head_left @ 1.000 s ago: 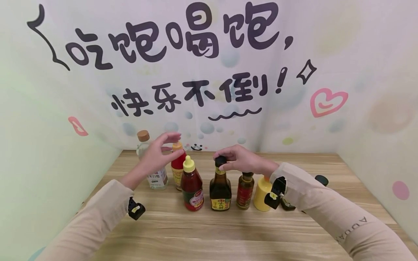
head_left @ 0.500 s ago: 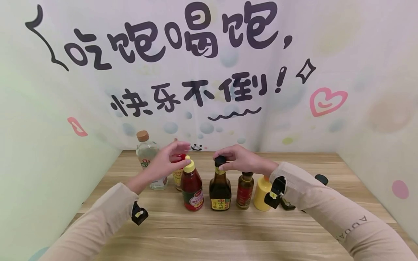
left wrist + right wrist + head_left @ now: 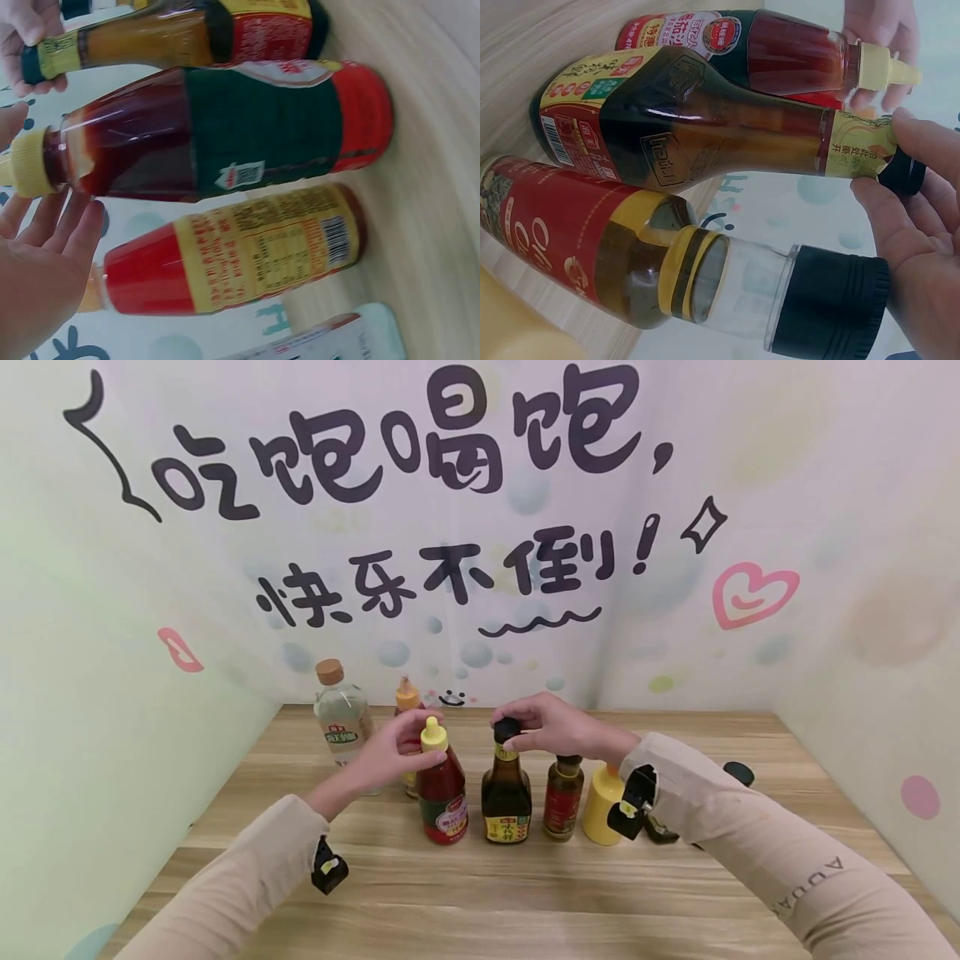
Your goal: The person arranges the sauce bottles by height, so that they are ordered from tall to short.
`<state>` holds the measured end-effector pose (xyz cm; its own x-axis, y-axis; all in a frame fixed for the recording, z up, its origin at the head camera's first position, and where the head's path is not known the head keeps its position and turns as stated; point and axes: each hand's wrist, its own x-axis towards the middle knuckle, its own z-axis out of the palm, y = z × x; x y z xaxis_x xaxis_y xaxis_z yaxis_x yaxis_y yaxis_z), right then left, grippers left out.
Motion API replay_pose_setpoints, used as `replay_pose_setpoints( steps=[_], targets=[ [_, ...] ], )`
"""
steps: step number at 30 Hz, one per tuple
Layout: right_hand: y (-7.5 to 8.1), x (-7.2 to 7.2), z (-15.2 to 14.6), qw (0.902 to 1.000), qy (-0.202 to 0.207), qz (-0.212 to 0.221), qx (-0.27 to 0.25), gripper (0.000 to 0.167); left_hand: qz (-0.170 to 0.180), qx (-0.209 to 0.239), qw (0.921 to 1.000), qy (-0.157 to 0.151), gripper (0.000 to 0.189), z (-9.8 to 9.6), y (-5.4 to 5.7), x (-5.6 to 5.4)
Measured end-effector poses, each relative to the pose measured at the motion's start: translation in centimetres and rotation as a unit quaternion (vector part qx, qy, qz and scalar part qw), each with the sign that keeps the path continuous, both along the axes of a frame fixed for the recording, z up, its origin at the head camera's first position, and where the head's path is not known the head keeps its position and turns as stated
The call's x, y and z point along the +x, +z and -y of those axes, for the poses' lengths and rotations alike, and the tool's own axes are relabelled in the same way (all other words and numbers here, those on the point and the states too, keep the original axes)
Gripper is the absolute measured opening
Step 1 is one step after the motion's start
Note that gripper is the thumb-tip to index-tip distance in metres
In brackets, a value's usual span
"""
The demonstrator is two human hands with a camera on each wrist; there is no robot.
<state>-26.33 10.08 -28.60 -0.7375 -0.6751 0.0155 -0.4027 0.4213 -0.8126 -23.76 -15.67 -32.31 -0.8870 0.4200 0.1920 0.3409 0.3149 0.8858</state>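
Note:
In the head view, my left hand [image 3: 382, 756] is around the yellow cap of a ketchup bottle [image 3: 442, 802], thumb in front and fingers behind. The left wrist view shows those fingers [image 3: 71, 225] loosely extended beside the cap, with the thumb at its other side; firm contact cannot be made out. My right hand [image 3: 558, 727] pinches the black-capped neck of a dark soy sauce bottle [image 3: 506, 797], thumb and fingertips on either side in the right wrist view. Both bottles stand upright on the wooden table [image 3: 480, 902], a small gap apart.
Behind the left hand stand a clear vinegar bottle [image 3: 341, 710] and a red sauce bottle [image 3: 407, 697] with an orange cap. Right of the soy sauce are a red-labelled bottle [image 3: 562, 802], a yellow bottle [image 3: 602, 806] and a dark-capped one [image 3: 738, 772], partly behind my sleeve. A printed cloth [image 3: 450, 510] hangs behind.
My left hand has moved right and down, from in front of the red sauce bottle to around the ketchup cap. My right hand keeps its hold on the soy sauce bottle, unmoved.

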Motion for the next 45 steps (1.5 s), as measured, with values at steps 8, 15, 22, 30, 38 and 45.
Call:
replay_pose_setpoints(
  steps=[8, 15, 22, 30, 38, 45],
  targets=[
    [0.0, 0.0, -0.1, 1.0000, -0.003, -0.002, 0.005, 0.034, 0.004, -0.009, 0.9995, 0.030, 0.047, -0.3, -1.1, -0.1],
    [0.0, 0.0, -0.1, 1.0000, -0.003, -0.002, 0.007, 0.033, 0.022, 0.009, 0.9980, 0.059, 0.048, -0.6, -1.3, 0.1],
    [0.0, 0.0, -0.1, 1.0000, -0.003, -0.003, 0.006, 0.034, 0.050, 0.012, 0.9952, 0.083, 0.057, -0.5, -1.9, 0.0],
    [0.1, 0.2, -0.1, 1.0000, 0.000, -0.005, 0.006, 0.032, 0.032, 0.020, 0.9949, 0.094, 0.053, -0.5, -2.8, -0.5],
    [0.1, 0.2, -0.1, 1.0000, -0.004, -0.006, 0.004, 0.032, 0.026, 0.025, 0.9931, 0.112, 0.049, -0.8, -2.8, -0.1],
    [0.1, 0.3, 0.0, 0.9999, -0.007, -0.006, 0.006, 0.032, 0.023, 0.025, 0.9926, 0.117, 0.046, -0.8, -2.7, 0.0]
  ],
)
